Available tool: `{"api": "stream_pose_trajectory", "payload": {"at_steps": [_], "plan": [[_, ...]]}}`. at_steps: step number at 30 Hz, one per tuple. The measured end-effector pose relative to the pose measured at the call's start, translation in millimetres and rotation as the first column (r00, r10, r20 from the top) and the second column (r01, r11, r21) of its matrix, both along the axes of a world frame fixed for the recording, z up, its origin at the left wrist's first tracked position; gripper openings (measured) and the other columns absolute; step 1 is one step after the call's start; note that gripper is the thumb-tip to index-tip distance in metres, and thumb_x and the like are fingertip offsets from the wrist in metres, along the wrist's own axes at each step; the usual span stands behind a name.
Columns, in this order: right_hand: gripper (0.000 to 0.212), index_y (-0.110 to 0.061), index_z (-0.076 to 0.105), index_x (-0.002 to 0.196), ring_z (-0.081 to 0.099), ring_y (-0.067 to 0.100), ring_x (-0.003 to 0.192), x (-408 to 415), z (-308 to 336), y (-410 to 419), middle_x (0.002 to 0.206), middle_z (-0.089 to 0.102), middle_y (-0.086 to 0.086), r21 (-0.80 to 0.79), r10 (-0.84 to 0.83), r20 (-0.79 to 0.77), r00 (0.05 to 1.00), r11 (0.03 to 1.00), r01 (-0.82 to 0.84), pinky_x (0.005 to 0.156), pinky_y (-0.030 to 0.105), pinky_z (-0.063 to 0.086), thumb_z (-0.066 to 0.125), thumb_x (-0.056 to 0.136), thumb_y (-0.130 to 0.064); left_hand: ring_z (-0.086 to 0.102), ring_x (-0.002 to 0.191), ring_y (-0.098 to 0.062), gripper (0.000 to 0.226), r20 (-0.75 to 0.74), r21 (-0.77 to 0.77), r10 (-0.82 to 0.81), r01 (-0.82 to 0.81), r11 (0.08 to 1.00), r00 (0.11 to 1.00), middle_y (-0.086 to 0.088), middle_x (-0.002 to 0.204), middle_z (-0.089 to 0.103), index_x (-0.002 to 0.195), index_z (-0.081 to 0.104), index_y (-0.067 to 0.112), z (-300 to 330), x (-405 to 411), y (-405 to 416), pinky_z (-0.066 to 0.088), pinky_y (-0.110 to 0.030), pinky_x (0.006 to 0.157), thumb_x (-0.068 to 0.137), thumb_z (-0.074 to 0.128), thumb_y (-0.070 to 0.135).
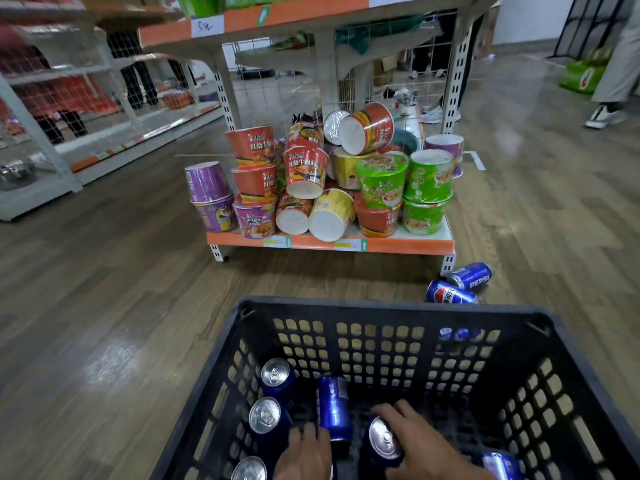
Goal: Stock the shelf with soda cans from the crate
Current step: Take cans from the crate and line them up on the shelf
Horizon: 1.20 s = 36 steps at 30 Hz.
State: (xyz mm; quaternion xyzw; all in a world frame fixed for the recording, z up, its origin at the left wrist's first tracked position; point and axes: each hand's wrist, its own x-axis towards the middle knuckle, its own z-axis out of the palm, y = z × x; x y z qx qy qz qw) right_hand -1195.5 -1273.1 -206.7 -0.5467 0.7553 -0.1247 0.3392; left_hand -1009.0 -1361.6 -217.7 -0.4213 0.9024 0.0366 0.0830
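A black plastic crate (pixel 391 308) stands on the floor right below me with several blue soda cans in it. Both hands reach into it. My right hand (pixel 420 441) curls around an upright can (pixel 382 441) with a silver top. My left hand (pixel 306 455) rests on the near end of a can lying on its side (pixel 333 407); whether it grips the can is unclear. Three more upright cans (pixel 265 415) stand along the crate's left wall. The low shelf (pixel 311 241) ahead has an orange front edge.
The bottom shelf is piled with instant noodle cups (pixel 308 171), many tipped over. Two blue soda cans (pixel 459 284) lie on the wood floor by the shelf's right foot. Another shelving unit (pixel 41 157) stands to the left. A person's leg and shoe (pixel 606 116) are at far right.
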Motion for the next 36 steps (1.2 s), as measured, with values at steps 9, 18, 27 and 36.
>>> {"api": "stream_pose_trajectory", "payload": {"at_steps": [9, 18, 27, 36], "plan": [[0.082, -0.041, 0.027, 0.128, 0.053, -0.002, 0.102, 27, -15, 3, 0.122, 0.046, -0.022, -0.159, -0.173, 0.154, 0.973, 0.967, 0.197, 0.079, 0.008, 0.039, 0.075, 0.062, -0.041, 0.060, 0.123, -0.028, 0.066, 0.280, 0.397, 0.196, -0.299, 0.868, 0.940, -0.014, 0.135, 0.058, 0.145, 0.021, 0.013, 27, -10, -12, 0.046, -0.035, 0.099, 0.096, 0.063, 0.029], [0.070, -0.035, 0.042, 0.109, 0.066, -0.001, 0.084, 19, 8, -2, 0.096, 0.069, -0.012, -0.107, -0.235, 0.255, 0.938, 0.957, 0.269, 0.073, 0.026, 0.057, 0.085, 0.054, -0.035, 0.060, 0.101, -0.023, 0.091, 0.060, 0.441, 0.148, -0.159, 0.883, 0.987, -0.007, 0.115, 0.061, 0.141, 0.031, 0.015, 51, 12, -35, 0.049, -0.030, 0.074, 0.070, 0.085, 0.032], [0.071, -0.037, 0.059, 0.109, 0.070, 0.005, 0.095, 18, 49, -3, 0.104, 0.072, -0.009, -0.101, -0.219, 0.437, 0.873, 0.952, 0.289, 0.089, 0.036, 0.059, 0.095, 0.050, -0.025, 0.062, 0.096, -0.012, 0.088, -0.283, 0.659, 0.371, -0.101, 0.745, 0.884, 0.009, 0.111, 0.057, 0.127, 0.036, 0.027, 95, 26, -41, 0.053, -0.027, 0.076, 0.061, 0.095, 0.028], [0.071, -0.033, 0.063, 0.120, 0.070, 0.012, 0.101, 9, 135, -9, 0.109, 0.074, -0.008, -0.067, -0.289, 0.600, 0.746, 0.911, 0.406, 0.075, 0.026, 0.055, 0.096, 0.057, -0.026, 0.068, 0.108, -0.022, 0.098, -0.446, 0.831, 0.628, 0.035, 0.555, 0.638, -0.006, 0.125, 0.063, 0.130, 0.044, 0.019, 150, 31, -56, 0.058, -0.045, 0.094, 0.050, 0.100, 0.022]]}}
